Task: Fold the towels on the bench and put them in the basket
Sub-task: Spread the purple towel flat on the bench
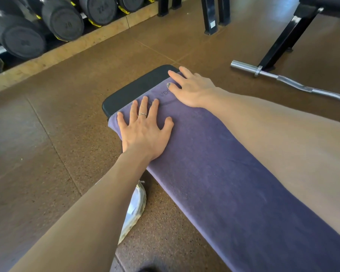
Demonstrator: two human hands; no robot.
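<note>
Towel (214, 163): laid lengthwise along the table (137, 89), far end bare.
Hands: left (143, 128) and right (192, 87) spread flat at the far edge, nothing gripped, likely for smoothing.

Both forearms are bare, with no sleeves visible. The left hand (143, 132) carries one thin, silver-coloured ring (142, 114) on a middle finger. The right hand (192, 89) carries no rings; its thumbnail (168, 85) bears dark, patchy polish. One white, lace-up shoe (133, 209) with a worn, off-white sole is worn on the foot.
</note>
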